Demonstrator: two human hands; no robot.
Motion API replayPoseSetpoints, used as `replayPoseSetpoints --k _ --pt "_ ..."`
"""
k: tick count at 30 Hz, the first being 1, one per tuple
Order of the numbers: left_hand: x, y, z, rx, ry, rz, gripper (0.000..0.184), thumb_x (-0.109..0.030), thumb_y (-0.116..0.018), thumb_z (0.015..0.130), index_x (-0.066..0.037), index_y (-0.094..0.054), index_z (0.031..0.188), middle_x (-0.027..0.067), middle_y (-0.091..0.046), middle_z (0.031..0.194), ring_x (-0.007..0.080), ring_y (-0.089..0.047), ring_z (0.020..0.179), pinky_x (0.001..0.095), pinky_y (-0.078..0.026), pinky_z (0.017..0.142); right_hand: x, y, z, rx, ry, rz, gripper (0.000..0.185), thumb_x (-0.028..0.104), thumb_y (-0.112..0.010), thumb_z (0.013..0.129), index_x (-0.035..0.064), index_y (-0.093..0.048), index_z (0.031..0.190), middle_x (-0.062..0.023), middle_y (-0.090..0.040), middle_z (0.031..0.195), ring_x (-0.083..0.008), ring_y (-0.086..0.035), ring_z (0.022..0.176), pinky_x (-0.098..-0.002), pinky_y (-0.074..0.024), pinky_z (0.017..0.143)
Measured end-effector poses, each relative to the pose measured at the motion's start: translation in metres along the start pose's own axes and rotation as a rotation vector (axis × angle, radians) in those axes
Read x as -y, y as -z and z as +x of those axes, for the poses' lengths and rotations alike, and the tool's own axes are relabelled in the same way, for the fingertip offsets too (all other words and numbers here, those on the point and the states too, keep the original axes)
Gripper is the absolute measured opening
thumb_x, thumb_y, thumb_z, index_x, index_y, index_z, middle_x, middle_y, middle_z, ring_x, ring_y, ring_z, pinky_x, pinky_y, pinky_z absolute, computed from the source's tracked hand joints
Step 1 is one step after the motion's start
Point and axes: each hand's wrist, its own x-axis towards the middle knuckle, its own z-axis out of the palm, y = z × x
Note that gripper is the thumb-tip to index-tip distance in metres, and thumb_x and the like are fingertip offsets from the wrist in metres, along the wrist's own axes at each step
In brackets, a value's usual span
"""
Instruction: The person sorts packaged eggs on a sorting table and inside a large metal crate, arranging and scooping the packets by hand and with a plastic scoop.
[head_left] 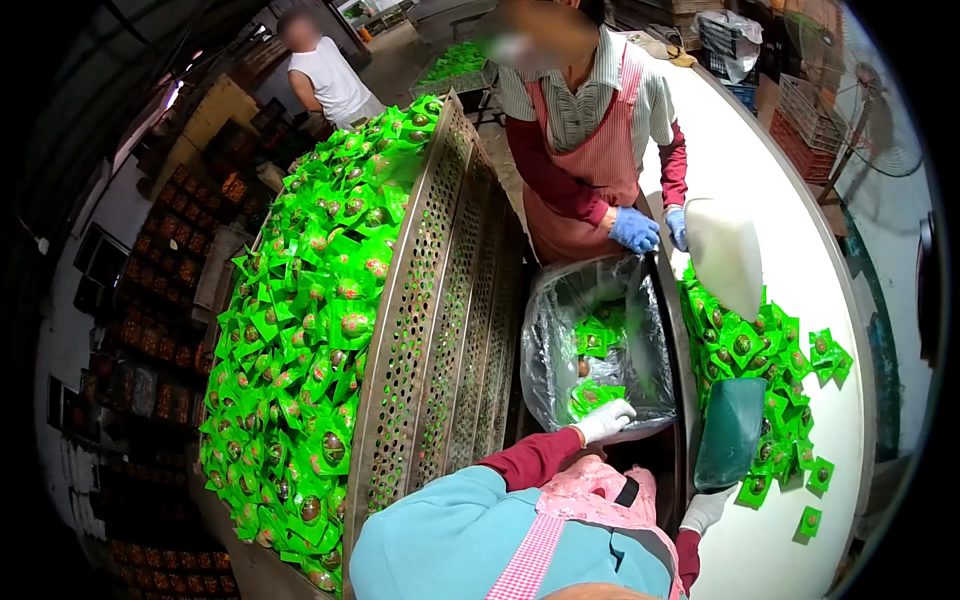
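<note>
My left hand [605, 422], in a white glove, is at the near rim of a bin lined with a clear plastic bag [548, 345]. Its fingers look curled over the bag's edge, beside a green packet [590, 397] inside. A few more green packets and a small brown round item [584, 367] lie in the bag. My right hand [706, 511], also white-gloved, grips the near end of a dark green plastic scoop [729, 432]. The scoop lies against a heap of green packets [742, 345] with round brown contents on the white table [790, 220].
Across the bin stands a co-worker with blue-gloved hands [634, 230], one at a white scoop [724, 255]. To the left, a perforated metal rack [415, 330] borders a large pile of green packets [300, 330]. Another person [328, 75] stands behind. Stacked crates [805, 130] and a fan [882, 120] are at right.
</note>
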Motion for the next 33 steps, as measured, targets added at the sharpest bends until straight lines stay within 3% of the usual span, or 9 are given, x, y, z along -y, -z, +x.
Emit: replayPoseSetpoints --k 18,20,22,24,26,29,30,32,33 --pt "0.0 0.01 -0.008 -0.011 -0.057 -0.007 0.023 -0.014 -0.053 0.084 -0.005 -0.063 0.102 0.0148 -0.06 0.104 0.0311 -0.056 0.103 0.0384 -0.044 0.092 -0.001 -0.03 0.012 -0.127 0.047 0.084 0.08 0.012 -0.061 0.074 0.0062 -0.024 0.144 -0.0188 -0.041 0.14 -0.0373 -0.043 0.127 -0.0417 -0.0323 0.106" --pt "0.013 0.0 -0.004 -0.023 -0.118 -0.031 0.02 -0.014 -0.053 0.085 -0.006 -0.063 0.1 0.0145 -0.059 0.102 0.0304 -0.055 0.102 0.038 -0.044 0.092 -0.004 -0.009 0.009 0.282 -0.019 0.63 0.073 0.01 -0.059 0.077 0.0057 -0.027 0.142 -0.0158 -0.046 0.137 -0.0317 -0.047 0.124 -0.0383 -0.0374 0.102" --pt "0.013 0.005 -0.002 0.011 -0.199 -0.069 0.019 -0.015 -0.054 0.084 -0.007 -0.062 0.098 0.0135 -0.059 0.1 0.0298 -0.055 0.099 0.0384 -0.043 0.091 -0.005 -0.039 0.007 -0.163 0.205 0.861 0.064 0.006 -0.056 0.078 0.0012 -0.033 0.137 -0.0208 -0.053 0.128 -0.0368 -0.052 0.116 -0.0395 -0.0423 0.096" --pt "-0.01 0.018 0.001 0.035 -0.081 0.0 0.021 -0.016 -0.052 0.084 -0.005 -0.062 0.099 0.0145 -0.059 0.101 0.0304 -0.055 0.099 0.0375 -0.044 0.091 -0.006 -0.016 0.005 -0.15 0.25 0.91 0.061 0.003 -0.051 0.077 0.0024 -0.035 0.136 -0.0255 -0.051 0.126 -0.0408 -0.05 0.116 -0.0423 -0.0407 0.097" --pt "-0.016 0.023 -0.002 -0.035 -0.193 0.027 0.022 -0.015 -0.051 0.086 -0.003 -0.061 0.102 0.0152 -0.059 0.103 0.0307 -0.055 0.101 0.0362 -0.043 0.092 -0.016 -0.001 0.003 -0.073 0.213 0.92 0.061 0.002 -0.051 0.076 0.0034 -0.036 0.135 -0.0278 -0.053 0.12 -0.0444 -0.051 0.111 -0.0456 -0.0426 0.093" --pt "-0.01 0.024 0.013 -0.085 -0.184 -0.076 0.022 -0.005 -0.056 0.081 -0.004 -0.061 0.103 0.0149 -0.059 0.105 0.0311 -0.055 0.103 0.0374 -0.043 0.094 -0.038 -0.019 0.015 -0.191 0.176 0.865 0.056 0.02 -0.065 0.08 0.0034 -0.041 0.128 -0.0251 -0.062 0.101 -0.0435 -0.06 0.094 -0.0461 -0.0485 0.08" --pt "-0.005 0.023 0.02 -0.086 -0.208 -0.031 0.022 -0.004 -0.056 0.081 -0.004 -0.061 0.103 0.0145 -0.059 0.106 0.0308 -0.055 0.104 0.0375 -0.043 0.095 -0.051 -0.033 0.023 -0.348 0.22 0.902 0.05 0.03 -0.068 0.081 0.0001 -0.052 0.118 -0.0235 -0.065 0.092 -0.0396 -0.063 0.085 -0.0448 -0.05 0.074" --pt "-0.007 0.024 0.037 -0.077 -0.277 0.007 0.025 -0.001 -0.058 0.079 -0.005 -0.061 0.104 0.0144 -0.059 0.108 0.0299 -0.055 0.106 0.0366 -0.043 0.095 -0.072 -0.021 0.031 -0.204 -0.001 1.226 0.033 0.031 -0.065 0.086 0.0 -0.062 0.096 -0.0167 -0.064 0.069 -0.0328 -0.064 0.066 -0.0386 -0.049 0.06" --pt "-0.014 0.025 0.046 -0.097 -0.31 -0.005 0.026 0.0 -0.058 0.08 -0.004 -0.06 0.105 0.0144 -0.059 0.109 0.0298 -0.055 0.106 0.0367 -0.043 0.095 -0.091 -0.004 0.035 -0.091 -0.068 1.024 0.032 0.034 -0.064 0.087 0.0017 -0.063 0.086 -0.0111 -0.06 0.06 -0.0261 -0.061 0.057 -0.0354 -0.0467 0.055"
